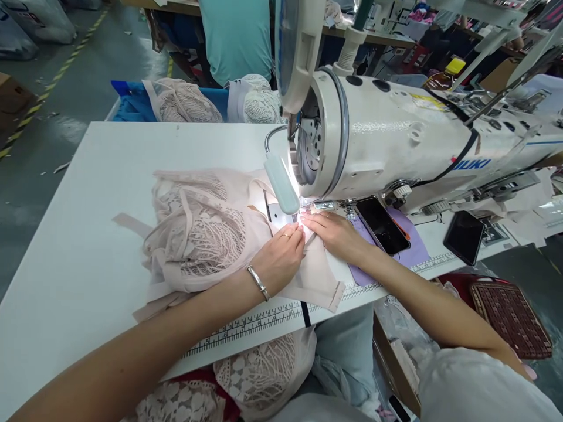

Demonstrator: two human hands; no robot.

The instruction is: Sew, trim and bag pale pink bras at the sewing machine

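Observation:
A pale beige lace bra (211,234) lies bunched on the white table, its band spread under the sewing machine (378,140). Fingers pinched together, my left hand (284,255) grips the bra's fabric just in front of the lit needle area. From the right, my right hand (332,233) reaches in, its fingers stretched out and lying on the same fabric, close to the left fingertips. The fabric under the fingers is partly hidden. Above the hands hangs a small pale lamp cover (282,183).
A phone (382,224) on purple sheets and a black device (464,237) lie right of my hands. A measuring tape (246,325) runs along the table's front edge. More lace bras (259,366) rest on my lap. Across the table sits a person in a teal shirt (237,41).

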